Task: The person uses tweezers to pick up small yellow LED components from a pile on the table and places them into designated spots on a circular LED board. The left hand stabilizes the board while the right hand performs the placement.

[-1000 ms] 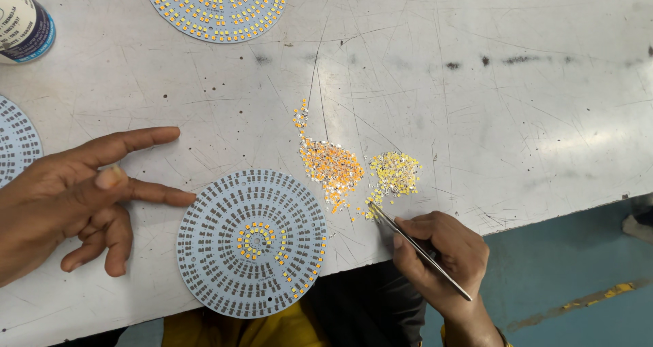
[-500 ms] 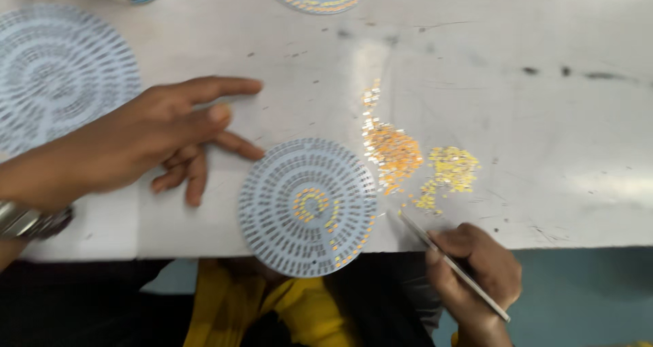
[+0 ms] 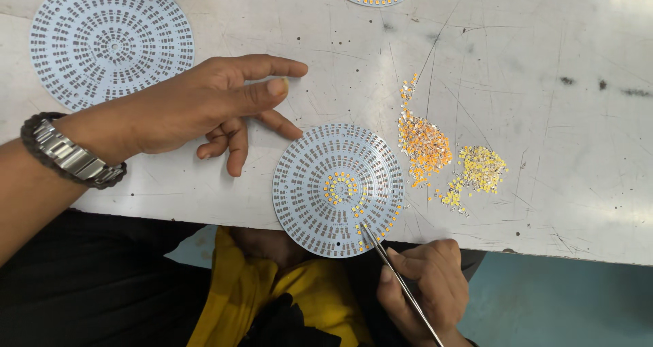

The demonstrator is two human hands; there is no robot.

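head camera, looking steeply down, close over table (image 3: 544, 82)

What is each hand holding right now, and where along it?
The right hand pinches thin metal tweezers around mid-length, tips on the round circuit board. The left hand holds nothing, resting on the table.

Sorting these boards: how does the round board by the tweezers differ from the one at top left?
The round white circuit board at the table edge carries small yellow-orange chips at its centre and lower rim; the round white circuit board at top left shows only bare grey pads. The first overhangs the table edge; the second lies fully on it. Both have concentric pad rings.
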